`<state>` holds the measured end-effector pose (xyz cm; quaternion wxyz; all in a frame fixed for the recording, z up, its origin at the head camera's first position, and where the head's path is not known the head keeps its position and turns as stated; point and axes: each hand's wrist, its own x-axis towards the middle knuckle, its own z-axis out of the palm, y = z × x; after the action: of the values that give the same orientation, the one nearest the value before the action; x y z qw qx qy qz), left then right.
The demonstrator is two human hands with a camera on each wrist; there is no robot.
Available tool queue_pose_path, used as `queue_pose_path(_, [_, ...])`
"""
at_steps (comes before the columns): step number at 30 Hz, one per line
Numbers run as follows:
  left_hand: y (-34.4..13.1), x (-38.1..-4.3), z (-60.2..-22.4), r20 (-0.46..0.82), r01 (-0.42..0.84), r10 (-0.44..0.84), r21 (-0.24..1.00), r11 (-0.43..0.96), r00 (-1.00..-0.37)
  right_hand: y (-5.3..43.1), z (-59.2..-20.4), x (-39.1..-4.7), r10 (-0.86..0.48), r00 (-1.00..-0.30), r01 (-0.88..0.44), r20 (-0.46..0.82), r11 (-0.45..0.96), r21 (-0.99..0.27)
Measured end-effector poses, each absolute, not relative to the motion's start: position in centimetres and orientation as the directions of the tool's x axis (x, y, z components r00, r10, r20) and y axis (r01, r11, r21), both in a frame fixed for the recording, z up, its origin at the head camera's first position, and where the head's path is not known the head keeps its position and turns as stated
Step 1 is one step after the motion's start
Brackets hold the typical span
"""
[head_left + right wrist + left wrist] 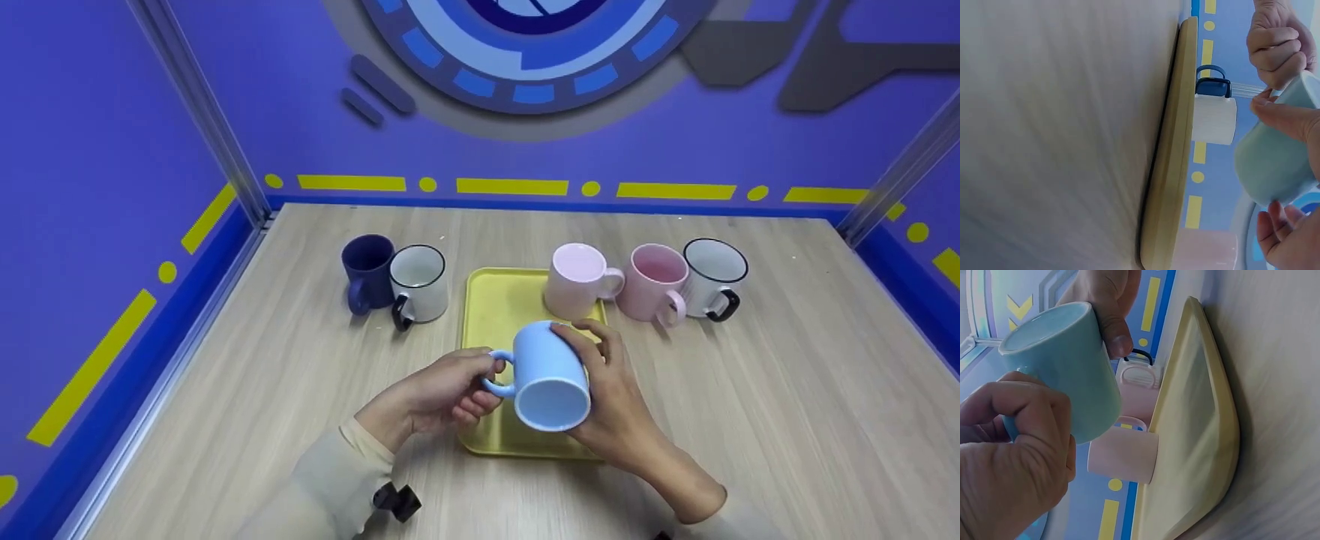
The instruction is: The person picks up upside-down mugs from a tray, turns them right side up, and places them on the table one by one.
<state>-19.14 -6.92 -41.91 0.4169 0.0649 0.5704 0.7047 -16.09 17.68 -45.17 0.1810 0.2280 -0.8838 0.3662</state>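
A light blue mug (551, 367) is held tilted over the yellow tray (491, 442), one round end facing toward me. My left hand (457, 386) pinches its handle (499, 386) between thumb and curled fingers. On the other side, my right hand (619, 401) grips the mug's body, thumb and fingertips spread along its wall. In the left wrist view the mug (1072, 371) hangs between both hands, above the level of the tray (1224, 433). A pale pink mug (570, 289) stands at the tray's far right corner, its handle pointing right.
Right of the tray stand a pink mug (649, 289) and a white mug (705, 281) with black rim and handle. To the left are a dark blue mug (375, 281) and another black-rimmed white mug (427, 296). Blue panels (285, 142) border the wooden table (300, 360).
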Motion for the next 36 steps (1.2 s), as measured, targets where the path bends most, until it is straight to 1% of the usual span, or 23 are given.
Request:
queue_pose_path(5, [-6.9, -19.0, -41.8, -0.355, -0.522, 0.691, 0.852, -0.039, -0.630, 17.9, -45.2, -16.0, -0.254, -0.873, -0.477, 0.418, 0.626, -0.617])
queue_pose_path(8, [-7.0, -19.0, -41.7, -0.327, -0.506, 0.701, 0.861, -0.056, -0.634, 18.2, -45.2, -16.0, -0.259, -0.906, -0.422, 0.334, 0.580, -0.697])
queue_pose_path(11, [-7.1, -19.0, -41.6, -0.301, -0.482, 0.701, 0.874, -0.069, -0.646, 18.6, -45.2, -15.9, -0.286, -0.930, -0.352, 0.232, 0.501, -0.791])
queue_pose_path(15, [-7.2, -19.2, -41.6, -0.277, -0.435, 0.683, 0.898, -0.066, -0.676, 19.2, -44.8, -16.0, -0.340, -0.932, -0.275, 0.124, 0.442, -0.854])
queue_pose_path(19, [-7.3, -19.3, -41.8, -0.275, -0.382, 0.654, 0.924, -0.022, -0.704, 19.7, -44.2, -16.0, -0.416, -0.907, -0.247, 0.065, 0.401, -0.882])
queue_pose_path(24, [-7.3, -19.4, -42.1, -0.288, -0.324, 0.637, 0.944, 0.063, -0.715, 19.9, -44.0, -16.1, -0.484, -0.875, -0.209, 0.031, 0.317, -0.925])
queue_pose_path(29, [-7.3, -19.4, -42.0, -0.285, -0.258, 0.639, 0.956, 0.138, -0.714, 19.6, -44.0, -16.4, -0.474, -0.880, -0.125, -0.006, 0.245, -0.961])
queue_pose_path(32, [-7.2, -19.3, -41.9, -0.278, -0.221, 0.634, 0.960, 0.170, -0.721, 19.4, -44.1, -16.6, -0.460, -0.888, -0.118, -0.008, 0.245, -0.962])
queue_pose_path(36, [-7.2, -19.3, -41.9, -0.254, -0.168, 0.630, 0.967, 0.193, -0.734, 19.3, -44.1, -16.6, -0.438, -0.899, -0.159, 0.021, 0.283, -0.946])
